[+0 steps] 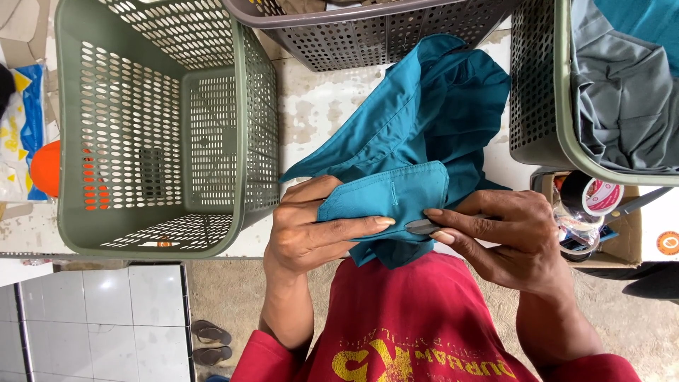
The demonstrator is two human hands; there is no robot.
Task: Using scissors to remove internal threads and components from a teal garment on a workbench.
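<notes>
My left hand (311,226) grips the teal garment (417,134) by a flat flap (392,194), thumb laid over its face, fingers curled beneath. My right hand (506,237) pinches a small metal snip (423,226) at the flap's near edge; both grips are clenched. The garment lies just beyond my grip on the surface (311,120), bunched and trailing away from me.

Handling, as a judgement: the cloth looks light, soft and limp, with no shape of its own. The flap seems stiffer, doubled and stitched, with a buttonhole slit at its middle, so it is the sound place to take hold. The edge near the snip wants flat tension. The cloth looks unlikely to slip or break.

Beyond my left grip: an open green basket (240,127), nothing seen in it. Farther out on that side, a blue and yellow bag (18,120) with an orange round thing against it. Straight ahead: a grey-brown basket (375,32). Beyond my right grip: a third basket (541,92) holding grey cloth (622,99). Just beside my right hand, a cardboard box (626,240) with tape rolls, one bearing a round pink and white label (602,196); an orange round sticker sits at the far right edge.
</notes>
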